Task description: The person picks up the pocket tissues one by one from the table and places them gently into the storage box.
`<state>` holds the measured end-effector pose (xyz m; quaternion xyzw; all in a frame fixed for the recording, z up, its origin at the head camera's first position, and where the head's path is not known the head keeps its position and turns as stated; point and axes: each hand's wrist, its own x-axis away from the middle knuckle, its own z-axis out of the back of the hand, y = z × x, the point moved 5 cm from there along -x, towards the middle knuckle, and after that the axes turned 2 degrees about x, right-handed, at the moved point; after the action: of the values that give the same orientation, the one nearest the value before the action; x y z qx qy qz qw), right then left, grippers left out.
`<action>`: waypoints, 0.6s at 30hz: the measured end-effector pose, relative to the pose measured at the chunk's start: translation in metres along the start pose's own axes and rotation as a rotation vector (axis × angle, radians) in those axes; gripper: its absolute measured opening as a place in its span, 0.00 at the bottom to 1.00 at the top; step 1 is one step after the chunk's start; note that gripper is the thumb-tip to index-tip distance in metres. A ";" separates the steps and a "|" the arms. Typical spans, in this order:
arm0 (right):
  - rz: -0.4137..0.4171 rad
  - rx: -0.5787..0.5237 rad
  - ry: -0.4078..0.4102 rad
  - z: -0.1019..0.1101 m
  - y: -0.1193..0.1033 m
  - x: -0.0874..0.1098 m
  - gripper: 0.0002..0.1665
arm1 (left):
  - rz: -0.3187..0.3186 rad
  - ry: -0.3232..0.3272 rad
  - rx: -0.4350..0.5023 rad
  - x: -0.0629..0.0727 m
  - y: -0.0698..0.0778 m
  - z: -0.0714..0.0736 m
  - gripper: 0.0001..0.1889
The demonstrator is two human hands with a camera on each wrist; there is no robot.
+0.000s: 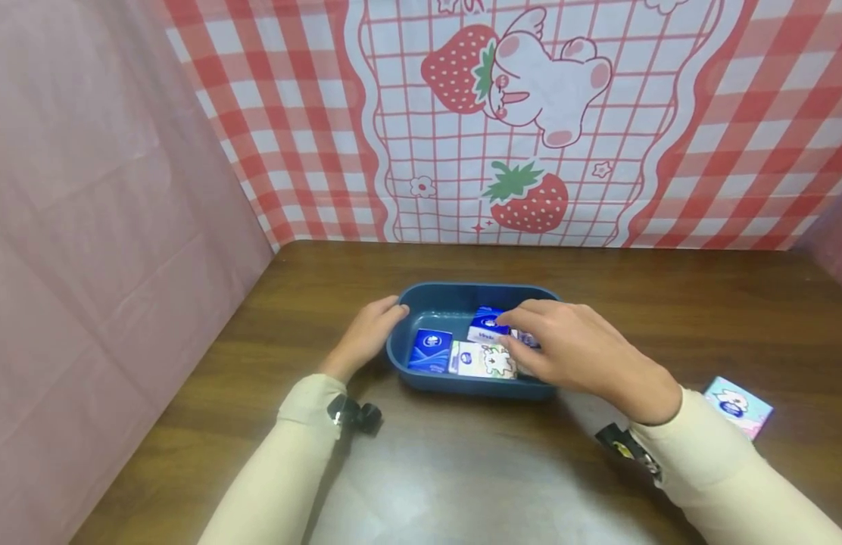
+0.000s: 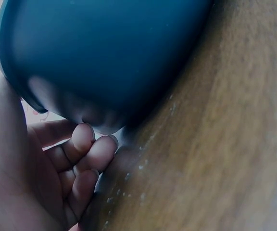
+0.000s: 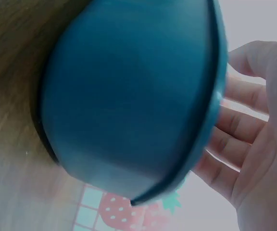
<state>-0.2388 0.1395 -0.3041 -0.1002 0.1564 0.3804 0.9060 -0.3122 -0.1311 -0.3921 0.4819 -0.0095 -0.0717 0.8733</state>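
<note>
A dark blue oval tub [image 1: 475, 387] stands on the table, holding several small tissue packs. My left hand [image 1: 368, 333] grips its left end, thumb over the rim and fingers outside the wall; the left wrist view shows those fingers [image 2: 97, 151] bent against the tub. Over the right half hovers my right hand [image 1: 578, 348], thumb and fingers apart with nothing between them. Its fingertips are near a blue pack [image 1: 488, 321] at the back. Another blue pack [image 1: 431, 350] lies at the left, beside a white pack with a cartoon animal [image 1: 485, 360]. A further pack is partly hidden under the right hand.
A light blue and pink tissue pack [image 1: 740, 405] lies on the wooden table [image 1: 475, 462], right of the tub and partly behind the right sleeve. A red checked cloth with strawberries [image 1: 312, 113] hangs behind, and a pink cloth [image 1: 121, 227] at the left.
</note>
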 end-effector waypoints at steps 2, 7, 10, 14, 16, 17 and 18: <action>-0.017 -0.001 -0.001 0.003 0.001 0.003 0.22 | 0.003 -0.002 0.000 0.000 0.000 0.000 0.22; -0.053 0.008 -0.009 0.008 0.007 0.010 0.22 | 0.008 -0.001 -0.001 0.000 0.000 0.000 0.23; -0.071 0.009 -0.011 0.011 0.011 0.015 0.22 | 0.005 -0.002 -0.001 0.000 0.001 0.000 0.23; -0.088 0.010 -0.012 0.012 0.014 0.021 0.22 | 0.003 -0.007 -0.005 0.000 0.003 0.001 0.23; -0.085 0.019 -0.003 0.013 0.016 0.023 0.21 | -0.002 -0.006 -0.010 0.000 0.004 0.001 0.23; -0.085 0.023 0.002 0.013 0.017 0.024 0.21 | -0.001 -0.005 -0.011 0.000 0.004 0.001 0.23; -0.087 0.027 0.008 0.013 0.018 0.025 0.21 | 0.000 -0.005 -0.011 0.001 0.004 0.002 0.23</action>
<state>-0.2319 0.1724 -0.3019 -0.0962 0.1604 0.3382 0.9223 -0.3111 -0.1303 -0.3875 0.4768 -0.0112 -0.0729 0.8759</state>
